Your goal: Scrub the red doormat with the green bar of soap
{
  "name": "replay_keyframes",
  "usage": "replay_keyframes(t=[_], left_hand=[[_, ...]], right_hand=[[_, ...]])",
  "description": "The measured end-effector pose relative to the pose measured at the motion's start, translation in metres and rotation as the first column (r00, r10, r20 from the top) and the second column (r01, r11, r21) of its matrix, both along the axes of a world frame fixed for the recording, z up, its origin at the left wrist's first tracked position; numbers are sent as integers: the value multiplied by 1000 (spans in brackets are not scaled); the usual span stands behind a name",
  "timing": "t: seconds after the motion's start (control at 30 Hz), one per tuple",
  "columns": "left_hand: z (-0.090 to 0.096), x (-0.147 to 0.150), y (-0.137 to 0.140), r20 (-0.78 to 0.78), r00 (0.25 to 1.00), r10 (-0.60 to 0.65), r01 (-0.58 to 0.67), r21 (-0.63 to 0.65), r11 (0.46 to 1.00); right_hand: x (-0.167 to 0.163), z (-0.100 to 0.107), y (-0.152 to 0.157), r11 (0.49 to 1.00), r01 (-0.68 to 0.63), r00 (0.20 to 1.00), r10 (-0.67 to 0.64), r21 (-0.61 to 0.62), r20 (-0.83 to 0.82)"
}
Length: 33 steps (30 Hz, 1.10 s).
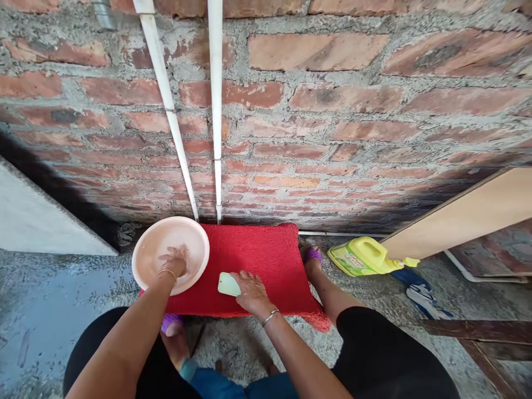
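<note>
My left hand (174,261) is inside the pale pink basin (143,235), its fingers spread in what looks like water. The basin stands on the left end of a red cloth (253,244) spread over a low flat support. Over the middle of the cloth, my right hand (251,291) grips one end of a pale green, rounded, flat piece (228,284) with a small hole near its corner. That piece rests on or just above the cloth; its underside is hidden, so its exact kind does not show.
A yellow jug (361,256) lies on the floor at right, near blue and white sandals (424,299). Behind the cloth rises a brick wall (311,133) with two white pipes (216,111). Boards lean on both sides. My feet in purple shoes (313,255) flank the cloth.
</note>
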<state>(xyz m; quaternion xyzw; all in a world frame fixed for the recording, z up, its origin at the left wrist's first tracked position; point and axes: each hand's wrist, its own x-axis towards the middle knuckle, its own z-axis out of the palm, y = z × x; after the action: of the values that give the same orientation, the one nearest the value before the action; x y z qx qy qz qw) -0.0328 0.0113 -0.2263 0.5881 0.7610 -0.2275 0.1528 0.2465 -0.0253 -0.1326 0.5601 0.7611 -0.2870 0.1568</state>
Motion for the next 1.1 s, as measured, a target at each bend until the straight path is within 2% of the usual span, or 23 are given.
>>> replay_keyframes(t=[0.1,0.17,0.23,0.27,0.33,0.43,0.5,0.57,0.63,0.8,0.87,0.9,0.97,1.1], left_hand=[[0,2,2,-119,993,-5,-5,-84,996],[0,3,3,-128,991,-30,20,-81,997],[0,3,4,-107,994,-28,19,-82,996],[0,4,5,-97,995,-4,-5,-93,996],[1,5,7,-76,996,53,-61,-102,993],[4,6,10,-53,992,111,-116,-87,989],[5,6,13,-76,991,111,-117,-84,989],[6,6,16,-99,991,93,-103,-99,990],[7,8,20,-115,990,81,-96,-130,987],[11,13,23,-167,982,87,-115,-170,979],[14,14,22,-143,986,88,-113,-171,979],[16,13,21,-127,987,94,-115,-171,978],[19,12,20,-110,989,96,-113,-170,979],[20,11,19,-131,991,25,-44,-145,988]], right_hand=[[64,3,3,993,115,985,-117,20,127],[111,8,5,973,220,941,-232,77,246],[140,13,7,946,293,895,-323,142,307],[143,16,9,939,305,890,-341,162,302],[127,18,15,948,272,922,-306,166,236],[65,16,27,982,149,982,-160,114,102],[24,13,35,994,79,996,-83,81,45],[4,10,41,997,44,999,-46,67,21],[12,8,46,997,42,999,-43,59,32],[96,7,51,977,200,957,-211,72,198],[111,8,55,965,240,944,-258,106,205],[108,8,57,966,231,952,-249,119,179],[82,10,61,978,167,978,-181,128,104],[-9,9,74,996,-6,1000,6,91,1]])
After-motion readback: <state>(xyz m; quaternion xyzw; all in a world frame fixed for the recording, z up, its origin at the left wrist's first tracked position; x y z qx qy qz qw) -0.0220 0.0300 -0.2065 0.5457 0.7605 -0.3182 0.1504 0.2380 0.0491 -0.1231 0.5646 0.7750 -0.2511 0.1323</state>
